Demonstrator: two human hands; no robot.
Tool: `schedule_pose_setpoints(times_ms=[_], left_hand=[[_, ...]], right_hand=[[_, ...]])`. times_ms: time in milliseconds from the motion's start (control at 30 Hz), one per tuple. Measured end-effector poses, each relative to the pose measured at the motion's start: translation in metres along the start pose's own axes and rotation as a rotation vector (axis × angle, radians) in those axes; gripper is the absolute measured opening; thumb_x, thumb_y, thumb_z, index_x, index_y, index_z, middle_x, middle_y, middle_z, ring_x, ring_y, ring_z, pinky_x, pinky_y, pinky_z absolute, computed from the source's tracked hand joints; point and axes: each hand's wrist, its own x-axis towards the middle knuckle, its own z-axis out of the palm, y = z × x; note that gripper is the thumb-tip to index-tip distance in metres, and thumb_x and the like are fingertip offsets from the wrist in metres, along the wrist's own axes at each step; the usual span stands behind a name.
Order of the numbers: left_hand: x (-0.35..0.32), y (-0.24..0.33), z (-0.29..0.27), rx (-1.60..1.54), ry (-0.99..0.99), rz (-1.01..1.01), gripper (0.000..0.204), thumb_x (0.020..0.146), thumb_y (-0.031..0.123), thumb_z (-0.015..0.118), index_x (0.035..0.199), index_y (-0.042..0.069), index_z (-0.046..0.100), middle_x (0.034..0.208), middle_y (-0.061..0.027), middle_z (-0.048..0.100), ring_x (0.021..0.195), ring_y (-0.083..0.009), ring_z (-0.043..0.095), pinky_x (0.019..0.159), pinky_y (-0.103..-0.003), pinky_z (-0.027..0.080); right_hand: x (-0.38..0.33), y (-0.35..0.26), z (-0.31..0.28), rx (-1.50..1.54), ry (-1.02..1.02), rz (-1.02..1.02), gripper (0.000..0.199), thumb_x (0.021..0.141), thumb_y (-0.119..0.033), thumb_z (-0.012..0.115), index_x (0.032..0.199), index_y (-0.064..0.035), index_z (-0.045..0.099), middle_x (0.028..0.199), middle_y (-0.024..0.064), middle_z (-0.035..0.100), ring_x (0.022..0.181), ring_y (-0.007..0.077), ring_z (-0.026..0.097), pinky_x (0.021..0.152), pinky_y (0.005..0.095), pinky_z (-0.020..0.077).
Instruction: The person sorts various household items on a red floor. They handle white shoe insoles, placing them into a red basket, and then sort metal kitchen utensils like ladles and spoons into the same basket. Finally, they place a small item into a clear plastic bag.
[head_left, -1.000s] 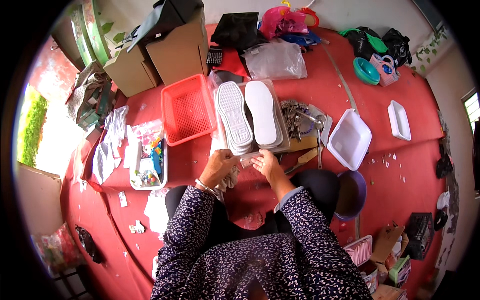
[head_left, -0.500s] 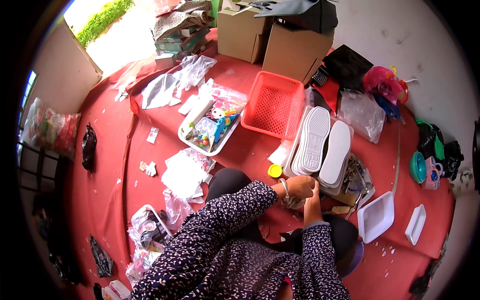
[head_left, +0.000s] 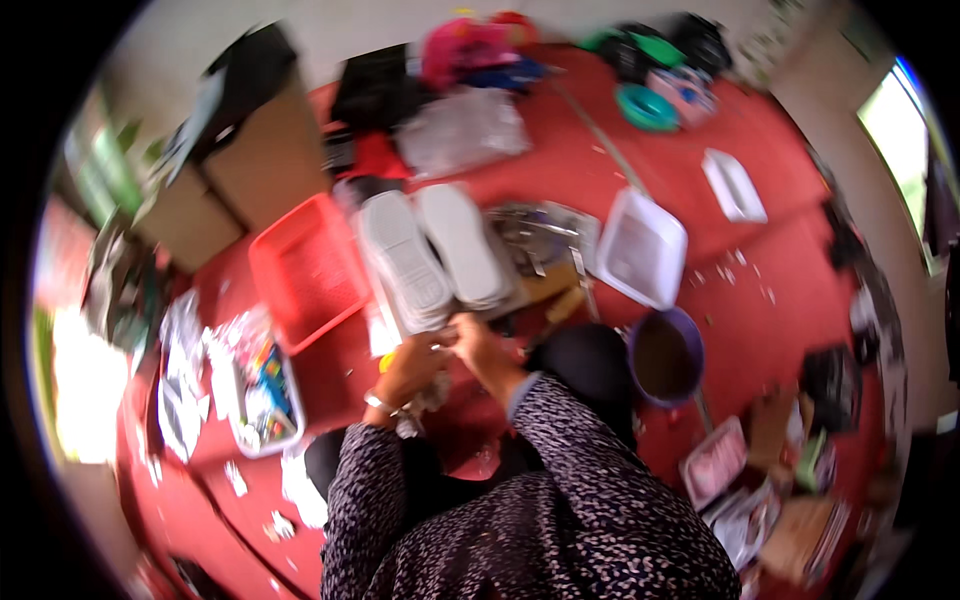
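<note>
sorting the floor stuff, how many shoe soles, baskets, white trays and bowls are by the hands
white shoe soles: 2
red basket: 1
white trays: 2
purple bowl: 1
total: 6
The hands, left and right, meet just below the soles; the picture is too blurred to tell what they hold.

The view swung back from the left side — the red basket and white soles returned to centre — while both hands stayed joined below the soles.
</note>
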Motion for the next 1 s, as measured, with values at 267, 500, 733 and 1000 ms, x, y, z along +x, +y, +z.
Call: schedule_pose_setpoints(times_ms=[267,500,733,1000], left_hand=[[0.015,0.053,-0.002,-0.261,-0.041,-0.339,0.029,0.074,0.010,0.044,0.095,-0.007,0.053,0.065,-0.0106,0.058,0.055,-0.0143,0.056,0.050,-0.024,0.044],[0.008,0.032,-0.007,-0.231,0.001,-0.340,0.027,0.075,0.009,0.043,0.093,-0.006,0.054,0.063,-0.0106,0.058,0.052,-0.0141,0.055,0.046,-0.023,0.042],[0.010,0.016,-0.005,-0.060,-0.018,-0.083,0.021,0.072,0.003,0.046,0.087,-0.008,0.056,0.064,-0.0137,0.058,0.053,-0.0171,0.058,0.047,-0.027,0.046],[-0.004,0.061,-0.012,-0.455,-0.167,-0.255,0.019,0.072,0.009,0.049,0.082,-0.006,0.057,0.063,-0.0081,0.057,0.056,-0.0144,0.056,0.054,-0.023,0.045]], right_hand=[[0.027,-0.038,-0.002,0.805,0.477,0.833,0.038,0.065,0.006,0.047,0.103,0.0028,0.045,0.092,0.0151,0.049,0.078,0.0297,0.054,0.060,0.0461,0.0465],[0.010,-0.056,-0.002,0.684,0.391,0.847,0.032,0.063,0.005,0.048,0.095,0.0021,0.048,0.088,0.0145,0.049,0.074,0.0295,0.053,0.056,0.0470,0.0453],[0.031,-0.021,-0.008,0.719,0.329,0.763,0.025,0.059,0.005,0.049,0.084,0.0028,0.052,0.078,0.0125,0.051,0.062,0.0265,0.053,0.049,0.0406,0.0456],[0.019,-0.099,-0.015,0.271,0.270,0.711,0.025,0.058,-0.002,0.055,0.080,0.0095,0.054,0.072,0.0144,0.053,0.059,0.0239,0.051,0.045,0.0371,0.0400]])
